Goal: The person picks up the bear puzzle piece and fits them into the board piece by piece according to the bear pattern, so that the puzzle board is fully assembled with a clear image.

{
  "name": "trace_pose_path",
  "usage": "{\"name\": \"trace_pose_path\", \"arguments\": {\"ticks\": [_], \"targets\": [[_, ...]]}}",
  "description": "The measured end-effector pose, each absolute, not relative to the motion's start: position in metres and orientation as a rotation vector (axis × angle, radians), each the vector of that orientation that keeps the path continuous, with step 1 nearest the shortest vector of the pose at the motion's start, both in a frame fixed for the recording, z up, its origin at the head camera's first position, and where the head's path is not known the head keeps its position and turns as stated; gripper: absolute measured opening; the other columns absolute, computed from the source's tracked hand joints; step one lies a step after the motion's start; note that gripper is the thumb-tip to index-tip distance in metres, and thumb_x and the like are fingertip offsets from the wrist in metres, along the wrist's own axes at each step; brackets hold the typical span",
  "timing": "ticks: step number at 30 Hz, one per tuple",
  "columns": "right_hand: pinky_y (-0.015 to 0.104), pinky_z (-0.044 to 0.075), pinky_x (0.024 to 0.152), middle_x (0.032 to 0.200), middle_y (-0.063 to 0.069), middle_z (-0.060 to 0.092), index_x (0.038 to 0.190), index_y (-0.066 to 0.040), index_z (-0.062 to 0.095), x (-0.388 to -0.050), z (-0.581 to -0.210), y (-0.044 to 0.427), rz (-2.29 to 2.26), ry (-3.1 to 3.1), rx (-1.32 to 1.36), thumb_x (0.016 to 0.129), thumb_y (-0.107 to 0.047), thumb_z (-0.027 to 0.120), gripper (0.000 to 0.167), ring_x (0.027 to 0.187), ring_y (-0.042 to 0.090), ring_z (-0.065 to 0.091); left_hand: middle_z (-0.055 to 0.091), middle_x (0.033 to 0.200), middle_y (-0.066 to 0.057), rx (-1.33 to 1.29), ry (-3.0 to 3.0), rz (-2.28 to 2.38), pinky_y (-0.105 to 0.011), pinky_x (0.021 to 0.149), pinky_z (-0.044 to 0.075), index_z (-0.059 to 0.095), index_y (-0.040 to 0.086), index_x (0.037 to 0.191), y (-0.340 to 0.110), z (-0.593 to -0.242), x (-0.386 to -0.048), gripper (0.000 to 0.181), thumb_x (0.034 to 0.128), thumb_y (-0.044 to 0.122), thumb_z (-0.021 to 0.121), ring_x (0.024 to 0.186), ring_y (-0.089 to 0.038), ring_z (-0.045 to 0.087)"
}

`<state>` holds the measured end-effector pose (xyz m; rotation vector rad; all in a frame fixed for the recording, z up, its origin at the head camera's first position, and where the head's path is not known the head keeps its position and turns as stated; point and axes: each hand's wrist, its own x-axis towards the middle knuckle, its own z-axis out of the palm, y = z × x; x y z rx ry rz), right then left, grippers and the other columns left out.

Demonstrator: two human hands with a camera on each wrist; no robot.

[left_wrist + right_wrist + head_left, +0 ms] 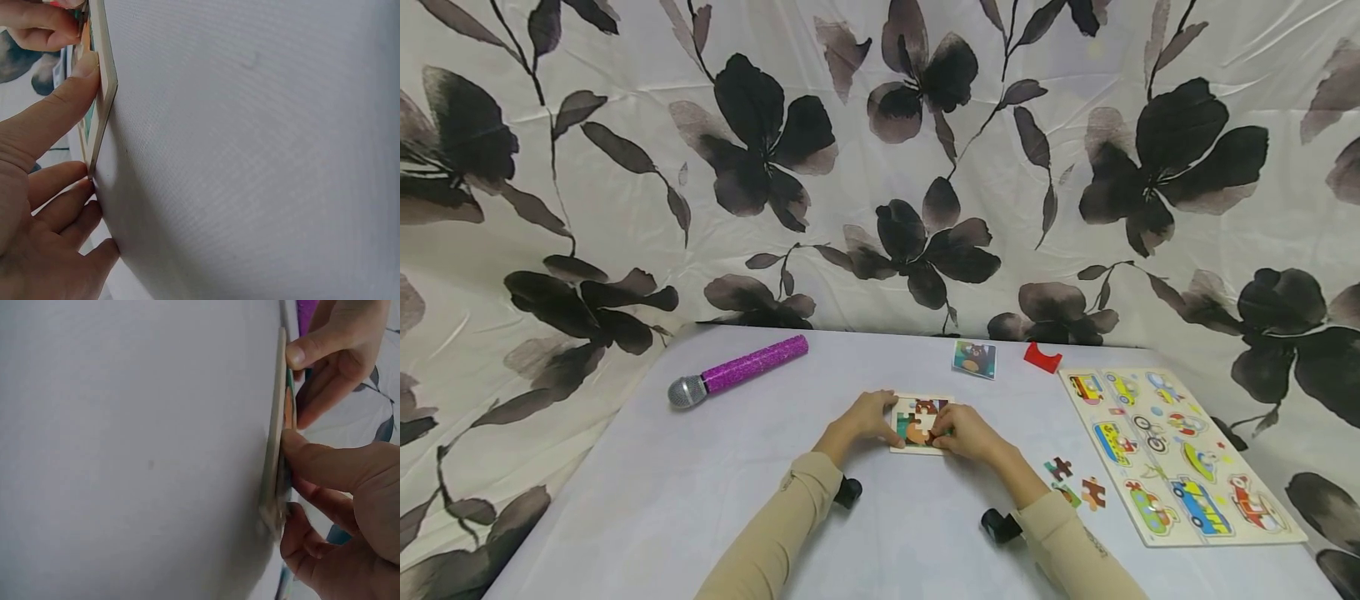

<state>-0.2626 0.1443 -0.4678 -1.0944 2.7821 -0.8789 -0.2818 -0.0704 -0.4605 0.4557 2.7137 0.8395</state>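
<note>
A small wooden jigsaw tray point(917, 451) lies on the table, partly filled with pieces of a brown bear picture point(916, 432). My left hand point(869, 418) grips its left side, the thumb on the near left corner and the fingers along the far edge. From the right, my right hand point(967, 432) has its thumb and fingertips together over the tray's right part. They pinch a puzzle piece there, mostly hidden by the fingers. In the right wrist view the right thumb point(306, 450) sits low over the tray's rim point(275, 425).
Loose jigsaw pieces point(1093, 493) lie right of my right forearm. Beyond them is a vehicle puzzle board point(1138, 462). A bear picture card point(975, 359) and a red curved piece point(1042, 357) are at the back. A purple glitter microphone point(752, 367) lies back left.
</note>
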Motion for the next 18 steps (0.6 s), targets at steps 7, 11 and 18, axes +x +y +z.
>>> {"name": "trace_pose_path", "arguments": {"ticks": [7, 11, 18], "targets": [[0.030, 0.051, 0.075, 0.085, 0.006, 0.064, 0.086, 0.003, 0.075, -0.2658, -0.4648, 0.1440, -0.874, 2.732, -1.096, 0.076, 0.000, 0.074, 0.010, 0.081, 0.018, 0.058, 0.040, 0.145, -0.014, 0.448, 2.705, 0.850, -0.046, 0.112, 0.025, 0.049, -0.002, 0.134, -0.0704, -0.4592, -0.2807, 0.084, 0.0647, 0.026, 0.087, 0.136, -0.035, 0.031], [0.026, 0.050, 0.070, 0.092, 0.008, 0.065, 0.091, 0.002, 0.074, -0.2639, -0.4698, 0.1497, -0.941, 2.713, -1.054, 0.080, -0.005, 0.072, 0.013, 0.083, 0.018, 0.059, 0.040, 0.145, -0.015, 0.454, 2.707, 0.845, -0.046, 0.112, 0.026, 0.049, -0.002, 0.134, -0.0707, -0.4593, -0.2806, 0.084, 0.0648, 0.025, 0.087, 0.136, -0.035, 0.032], [0.030, 0.050, 0.073, 0.090, 0.010, 0.062, 0.091, 0.005, 0.074, -0.2610, -0.4699, 0.1492, -0.921, 2.715, -1.171, 0.080, -0.001, 0.071, 0.013, 0.082, 0.020, 0.057, 0.040, 0.146, -0.014, 0.445, 2.699, 0.858, -0.045, 0.112, 0.026, 0.048, -0.002, 0.135, -0.0713, -0.4600, -0.2812, 0.084, 0.0650, 0.025, 0.087, 0.136, -0.035, 0.031]]}}
